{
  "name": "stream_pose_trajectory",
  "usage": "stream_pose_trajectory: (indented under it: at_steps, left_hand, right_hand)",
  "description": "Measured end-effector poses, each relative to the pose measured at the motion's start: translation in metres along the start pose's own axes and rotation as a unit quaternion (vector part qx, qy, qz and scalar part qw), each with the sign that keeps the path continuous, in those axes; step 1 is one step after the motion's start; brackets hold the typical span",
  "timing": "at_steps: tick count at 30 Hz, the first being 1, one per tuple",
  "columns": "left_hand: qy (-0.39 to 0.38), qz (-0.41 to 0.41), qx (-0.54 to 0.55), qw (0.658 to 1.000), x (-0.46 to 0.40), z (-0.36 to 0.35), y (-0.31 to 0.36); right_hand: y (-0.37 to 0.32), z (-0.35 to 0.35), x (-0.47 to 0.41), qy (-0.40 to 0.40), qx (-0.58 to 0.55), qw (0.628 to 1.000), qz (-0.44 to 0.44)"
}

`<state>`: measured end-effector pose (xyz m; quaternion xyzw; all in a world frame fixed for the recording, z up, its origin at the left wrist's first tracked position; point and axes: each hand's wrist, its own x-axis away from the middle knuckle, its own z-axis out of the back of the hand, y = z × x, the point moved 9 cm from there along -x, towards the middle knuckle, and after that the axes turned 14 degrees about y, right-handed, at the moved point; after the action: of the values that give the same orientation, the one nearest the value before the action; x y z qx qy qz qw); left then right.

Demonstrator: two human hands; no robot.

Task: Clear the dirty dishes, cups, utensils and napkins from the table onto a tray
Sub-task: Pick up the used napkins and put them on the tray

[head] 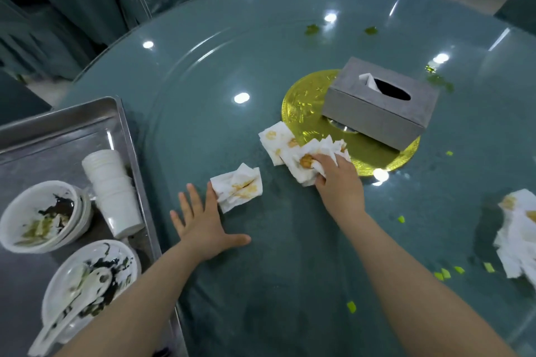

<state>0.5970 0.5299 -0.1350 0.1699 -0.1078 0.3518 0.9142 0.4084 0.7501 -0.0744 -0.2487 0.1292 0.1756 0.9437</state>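
The right hand (338, 180) grips a crumpled, orange-stained white napkin (301, 165) beside the round gold disc (307, 107). The left hand (203, 226) lies flat with fingers spread on the teal glass counter (217, 66), touching another stained napkin (239, 187); the metal tray (72, 122) sits left.

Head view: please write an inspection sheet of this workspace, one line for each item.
Surface: glass table, green food scraps scattered.
Job's things: stained napkins on table, more at right edge; tray holds cup stack, dirty bowls, plate with spoon.
Clutter: tissue box on gold disc.
Grippers: left hand flat, touching a napkin; right hand gripping a napkin bunch.
Cables: nothing seen.
Surroundings: covered chairs.
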Motion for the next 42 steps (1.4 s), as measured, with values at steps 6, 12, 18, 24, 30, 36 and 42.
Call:
stream_pose_trajectory:
  at_steps: [6,12,18,24,30,36,42]
  left_hand:
    - [-0.021,-0.013,0.005,1.0,-0.009,0.008,-0.002]
    - [-0.031,-0.034,-0.003,0.999,-0.03,0.021,-0.005]
    - [-0.036,-0.056,-0.023,0.997,-0.051,0.028,-0.011]
    - [-0.029,-0.084,-0.03,0.996,-0.076,0.037,-0.017]
    - [-0.005,-0.107,-0.038,0.993,-0.098,0.045,-0.019]
    - [0.032,-0.133,-0.019,0.99,-0.117,0.061,-0.021]
    - [0.057,-0.073,-0.006,0.996,-0.122,0.072,-0.033]
  right_hand:
    - [0.008,0.019,-0.01,0.034,-0.135,0.983,-0.121]
    - [-0.039,0.015,-0.035,0.055,-0.215,0.97,-0.103]
    - [-0.071,-0.068,-0.06,-0.12,-0.076,0.989,-0.047]
    - [-0.082,-0.069,-0.078,-0.049,-0.063,0.996,-0.05]
    - [-0.11,-0.051,-0.073,-0.031,-0.23,0.968,-0.097]
    - [-0.182,-0.101,-0.04,-0.16,-0.206,0.965,0.001]
    - [-0.176,-0.104,-0.045,-0.108,-0.127,0.985,0.032]
